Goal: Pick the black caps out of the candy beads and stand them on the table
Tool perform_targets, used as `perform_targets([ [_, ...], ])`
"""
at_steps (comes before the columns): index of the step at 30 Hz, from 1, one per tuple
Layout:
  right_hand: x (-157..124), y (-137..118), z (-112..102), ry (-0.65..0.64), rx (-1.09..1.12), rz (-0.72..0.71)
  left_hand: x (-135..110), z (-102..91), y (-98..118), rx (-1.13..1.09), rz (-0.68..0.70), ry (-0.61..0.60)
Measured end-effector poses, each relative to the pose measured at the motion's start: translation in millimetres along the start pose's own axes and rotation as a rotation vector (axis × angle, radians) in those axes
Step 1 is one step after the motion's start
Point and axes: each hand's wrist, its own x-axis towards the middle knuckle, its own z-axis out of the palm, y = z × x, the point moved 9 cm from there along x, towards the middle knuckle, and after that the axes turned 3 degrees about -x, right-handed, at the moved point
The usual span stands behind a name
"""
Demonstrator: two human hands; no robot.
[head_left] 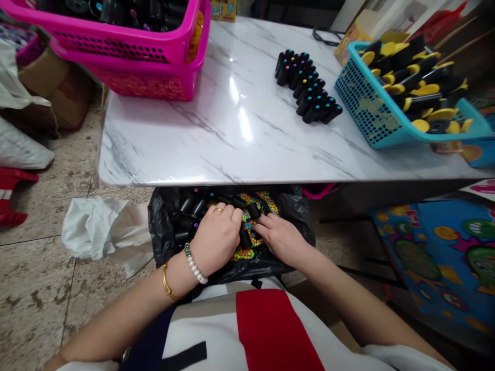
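Note:
In my lap, under the table's front edge, a container lined with a black plastic bag (162, 211) holds small coloured beads (244, 254) and several black plastic tubes (187, 205). My left hand (218, 234) reaches into it with bent, closed fingers. A black tube (245, 239) lies right at its fingertips; whether it is gripped is hidden. To the right, my right hand (281, 237) dips its curled fingers among the beads, and what they hold cannot be seen. Another black tube (253, 210) lies just beyond the fingers.
On the white marbled table (170, 139) stand a cluster of black tubes (305, 85) with coloured bead tips, stacked pink baskets (154, 54) and a turquoise basket (367, 111) of black-and-yellow parts. A white bag (96, 226) lies at left; a blue printed box (436, 257) is at right.

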Motion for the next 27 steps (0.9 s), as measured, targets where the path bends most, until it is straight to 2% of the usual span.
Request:
perform_targets([
  [3, -10, 12, -11, 0.082, 0.360, 0.023, -4, 1.7, -5, -0.084, 0.006, -0.003],
  [6, -23, 28, -20, 0.160, 0.776, 0.114, -8, 0.5, -9, -0.178, 0.015, -0.003],
  [9, -29, 35, -34, 0.208, 0.913, 0.188, -10, 0.8, -7, -0.223, 0.034, 0.006],
  [13, -25, 47, -78, 0.350, 0.794, 0.197, -12, 3.1, -1, -0.270, 0.059, 0.001],
  [17, -6, 98, -129, 0.626, 0.494, 0.270, -12, -1.6, -4, -0.341, 0.047, 0.048],
  [20, 20, 144, -144, 0.736, 0.315, 0.359, -10, -6.3, -8, -0.380, 0.038, 0.100],
  [22, 30, 160, -146, 0.762, 0.260, 0.386, -10, -10.5, -11, -0.406, 0.030, 0.141],
  [24, 24, 151, -151, 0.830, 0.215, 0.388, -11, -16.9, -14, -0.456, 0.022, 0.200],
  [26, 3, 123, -154, 0.892, 0.214, 0.375, -12, -24.6, -17, -0.529, 0.006, 0.272],
  [27, -6, 106, -149, 0.872, 0.259, 0.360, -13, -27.6, -18, -0.567, -0.005, 0.304],
])
